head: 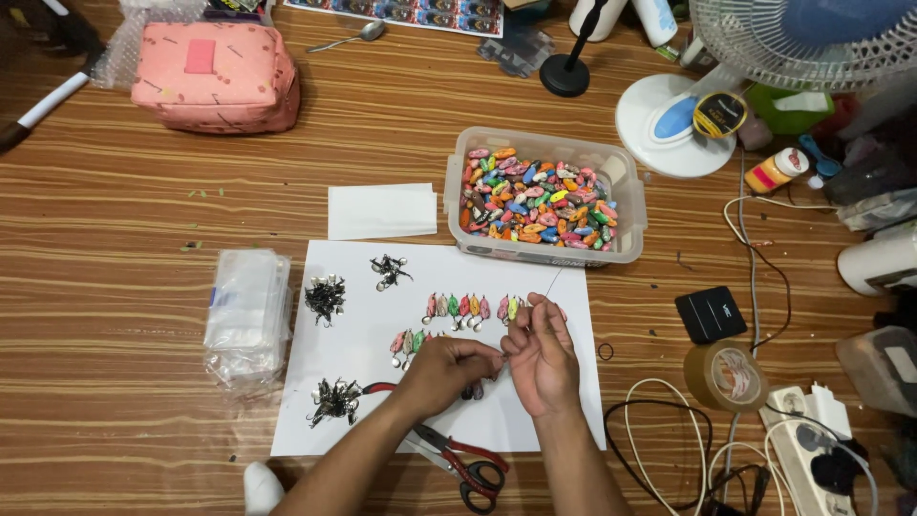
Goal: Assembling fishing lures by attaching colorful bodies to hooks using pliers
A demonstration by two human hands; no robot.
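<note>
Wire, thin and pale, rises from the right hand, whose fingertips pinch it over the white paper sheet. Left hand meets it, fingers closed on something too small to tell. Red-handled pliers lie at the sheet's near edge; rows of small coloured lures sit mid-sheet; beyond its far edge stands a clear tub of lures.

Multicolour lures in clear tub, white paper sheet, pink pouch, striped brown wood table, red-handled pliers
</note>
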